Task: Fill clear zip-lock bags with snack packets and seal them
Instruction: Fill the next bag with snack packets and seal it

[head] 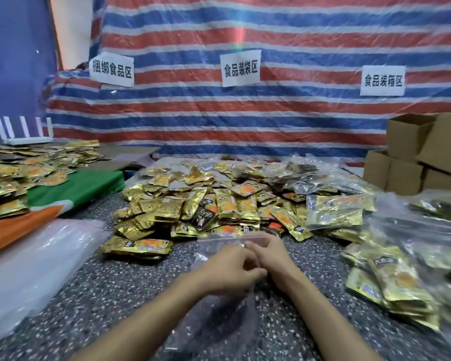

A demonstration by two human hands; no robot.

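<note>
An empty clear zip-lock bag hangs in front of me over the speckled table, its pink-tinted zip strip at the top. My left hand and my right hand both pinch the bag near its mouth, fingers curled close together. A big heap of gold snack packets lies just beyond the hands. A small stack of gold packets sits to the left of the bag.
Filled clear bags of packets pile up on the right, more near the right edge. A stack of empty clear bags lies at the left. Cardboard boxes stand at the back right, and a striped tarp hangs behind.
</note>
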